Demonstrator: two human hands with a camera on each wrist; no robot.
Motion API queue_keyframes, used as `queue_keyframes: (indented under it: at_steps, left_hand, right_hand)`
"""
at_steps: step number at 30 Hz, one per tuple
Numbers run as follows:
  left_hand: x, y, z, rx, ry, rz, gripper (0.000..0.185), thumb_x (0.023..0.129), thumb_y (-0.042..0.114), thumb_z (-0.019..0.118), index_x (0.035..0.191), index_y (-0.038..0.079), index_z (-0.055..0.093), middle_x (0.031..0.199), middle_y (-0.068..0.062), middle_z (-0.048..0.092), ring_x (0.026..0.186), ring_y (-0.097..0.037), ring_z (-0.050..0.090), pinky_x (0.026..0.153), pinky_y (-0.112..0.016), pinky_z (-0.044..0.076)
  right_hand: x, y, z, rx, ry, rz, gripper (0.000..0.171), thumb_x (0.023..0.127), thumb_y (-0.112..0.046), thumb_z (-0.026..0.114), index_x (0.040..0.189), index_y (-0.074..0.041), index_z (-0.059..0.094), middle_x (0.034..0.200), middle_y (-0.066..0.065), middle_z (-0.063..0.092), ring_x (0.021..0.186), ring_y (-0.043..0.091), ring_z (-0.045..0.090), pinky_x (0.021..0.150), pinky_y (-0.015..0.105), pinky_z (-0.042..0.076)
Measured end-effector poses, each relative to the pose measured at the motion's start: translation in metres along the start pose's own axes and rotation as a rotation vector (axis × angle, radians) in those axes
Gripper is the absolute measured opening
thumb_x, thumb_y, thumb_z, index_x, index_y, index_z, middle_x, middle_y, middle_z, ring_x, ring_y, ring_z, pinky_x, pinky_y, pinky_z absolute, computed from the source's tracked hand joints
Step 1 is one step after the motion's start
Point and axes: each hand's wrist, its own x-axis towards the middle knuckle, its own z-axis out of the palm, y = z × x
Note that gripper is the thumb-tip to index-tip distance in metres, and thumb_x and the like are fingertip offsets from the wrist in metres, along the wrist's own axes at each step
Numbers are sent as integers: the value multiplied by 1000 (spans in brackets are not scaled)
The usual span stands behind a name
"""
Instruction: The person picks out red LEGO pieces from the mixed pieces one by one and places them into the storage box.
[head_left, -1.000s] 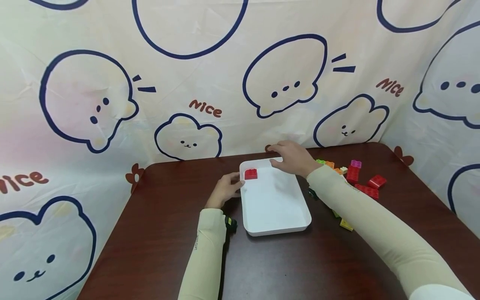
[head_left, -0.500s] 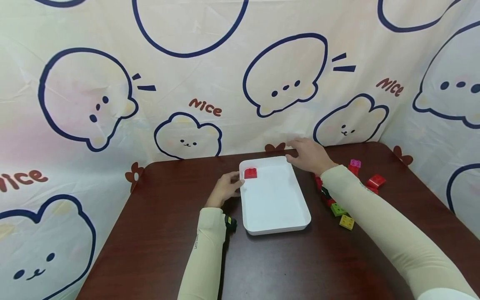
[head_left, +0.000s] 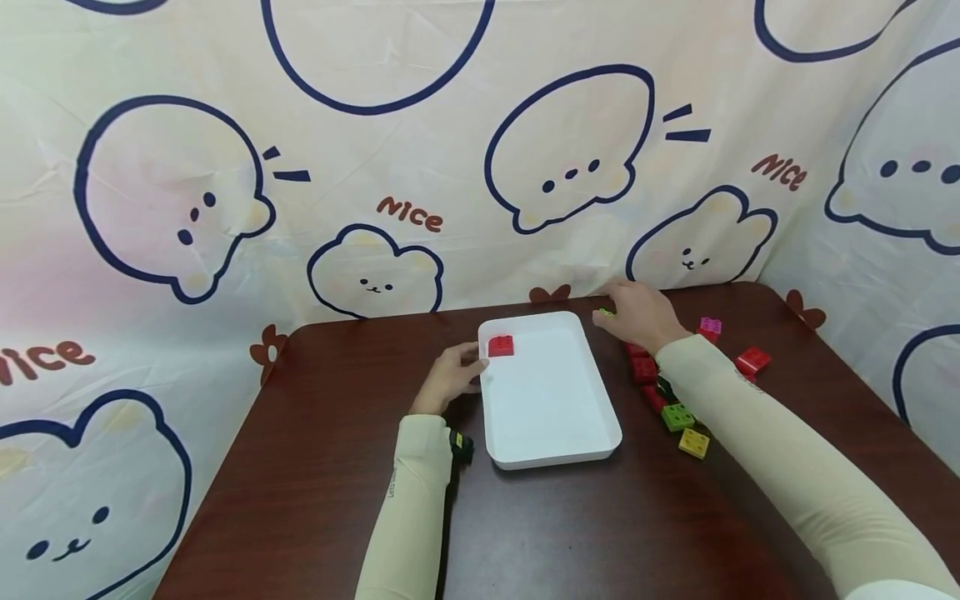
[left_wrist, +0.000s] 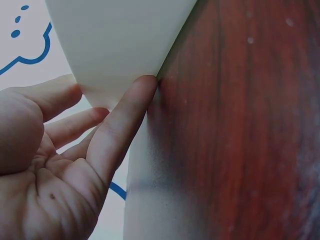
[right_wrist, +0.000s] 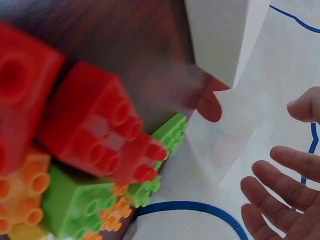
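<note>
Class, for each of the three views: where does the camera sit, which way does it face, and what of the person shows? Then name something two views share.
Head: looks forward and down on table, both sleeved arms.
Left wrist: left hand touching white tray.
Right wrist: right hand open above bricks.
Shared: the tray's corner in all views.

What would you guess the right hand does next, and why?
Probably it lowers and closes on a brick from the loose pile. The right hand hovers open above them, holding nothing; the white tray has only one red brick inside, and the left hand touches its edge.
</note>
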Motion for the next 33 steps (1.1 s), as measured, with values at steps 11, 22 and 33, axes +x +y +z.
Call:
queue_keyframes:
  at_steps: [11,22,33]
  left_hand:
    - [-1,-1,0,17,16,0,54,101,16,65,151,4,46,135,-20,57,108,-34,67,83,-43,61]
    - [-1,4,-1,20,9,-8,54,101,16,65,151,4,45,135,-19,57,109,-33,67,83,-42,61]
    - [-3,3,0,17,11,-7,54,101,16,64,151,5,45,135,-19,57,107,-33,68,84,-42,61]
  right_hand:
    - [-8,20,4,-36,-112,96,54,93,-35,65,131,4,61,121,26,66,95,35,64,84,58,57]
    - [-11,32,7,-44,-223,158,54,93,-33,70,129,6,61,115,25,66,89,33,60,83,55,57]
    - [-8,35,12,-49,-323,185,46,93,-31,71,119,6,61,106,21,66,89,34,61,84,57,57]
